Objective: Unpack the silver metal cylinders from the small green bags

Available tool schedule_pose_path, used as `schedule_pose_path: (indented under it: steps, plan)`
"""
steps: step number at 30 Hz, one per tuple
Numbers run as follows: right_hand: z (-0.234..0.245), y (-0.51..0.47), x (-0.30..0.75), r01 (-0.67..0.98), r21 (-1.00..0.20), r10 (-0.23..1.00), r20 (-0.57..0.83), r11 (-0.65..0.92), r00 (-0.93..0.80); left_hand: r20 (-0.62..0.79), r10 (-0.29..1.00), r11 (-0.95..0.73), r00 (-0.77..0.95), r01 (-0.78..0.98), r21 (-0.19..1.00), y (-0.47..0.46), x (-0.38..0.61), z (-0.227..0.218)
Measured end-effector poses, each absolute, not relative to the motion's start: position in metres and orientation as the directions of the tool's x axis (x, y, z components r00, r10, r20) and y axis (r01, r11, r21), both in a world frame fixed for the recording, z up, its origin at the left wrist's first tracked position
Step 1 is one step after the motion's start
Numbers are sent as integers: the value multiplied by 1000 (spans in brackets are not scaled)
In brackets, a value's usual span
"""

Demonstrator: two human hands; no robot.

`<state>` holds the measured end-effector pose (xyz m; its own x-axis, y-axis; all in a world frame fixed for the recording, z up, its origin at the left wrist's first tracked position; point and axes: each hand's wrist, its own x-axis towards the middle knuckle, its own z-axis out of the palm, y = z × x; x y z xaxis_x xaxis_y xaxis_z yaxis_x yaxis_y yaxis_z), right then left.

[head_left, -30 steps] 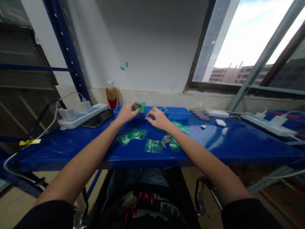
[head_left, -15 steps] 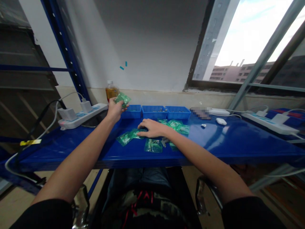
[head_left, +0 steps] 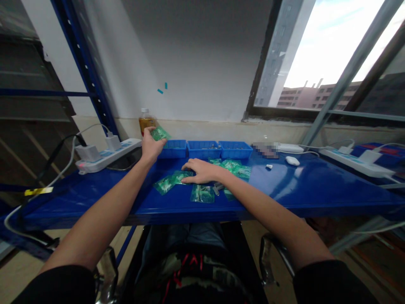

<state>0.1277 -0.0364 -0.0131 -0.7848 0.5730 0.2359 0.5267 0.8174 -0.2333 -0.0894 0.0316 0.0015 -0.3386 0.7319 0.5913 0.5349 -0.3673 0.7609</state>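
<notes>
My left hand [head_left: 151,146] is raised at the left end of a row of blue trays [head_left: 176,148] and grips a small green plastic bag [head_left: 159,134]. My right hand [head_left: 200,170] lies palm down on the blue table [head_left: 294,190], fingers stretched out onto a green bag [head_left: 180,176]. More green bags lie around it: one [head_left: 165,184] at the left, one [head_left: 202,193] in front, several [head_left: 238,169] behind the wrist. Small grey metal parts [head_left: 218,187] lie beside my right wrist.
A drink bottle [head_left: 144,121] stands by the wall behind my left hand. A white power strip [head_left: 107,155] with chargers lies at the left, another [head_left: 357,162] at the right. A white mouse-like object [head_left: 292,160] sits right of the trays. A window frame rises at the right.
My left hand carried its green bag from over the trays up and to the left. My right hand came back from the trays and settled flat on a bag on the table.
</notes>
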Motion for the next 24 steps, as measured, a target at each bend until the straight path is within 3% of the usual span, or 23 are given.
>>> schedule_pose_path:
  steps: [3,7,12,15,19,21,24]
  plan:
    - [-14,-35,127,522,-277,585,248,807,-772,699,660,-345,-274,716,606,31,-92,1]
    - [-16,-32,124,552,-319,634,298,771,-714,734,678,-422,-40,796,433,38,-95,-6]
    - [-16,-21,126,659,-441,791,393,609,-468,786,618,-435,23,842,317,35,-89,-5]
    - [-13,-12,134,669,-433,780,495,604,-384,726,687,-465,27,784,411,24,-73,2]
    - [-10,-8,145,699,-230,631,670,677,-391,371,912,-398,177,607,688,12,-49,6]
    - [-8,-9,147,717,-104,562,701,690,-439,272,924,-378,269,528,761,7,-40,5]
    - [-6,-12,146,741,0,533,695,671,-483,256,906,-388,336,422,819,3,-34,3]
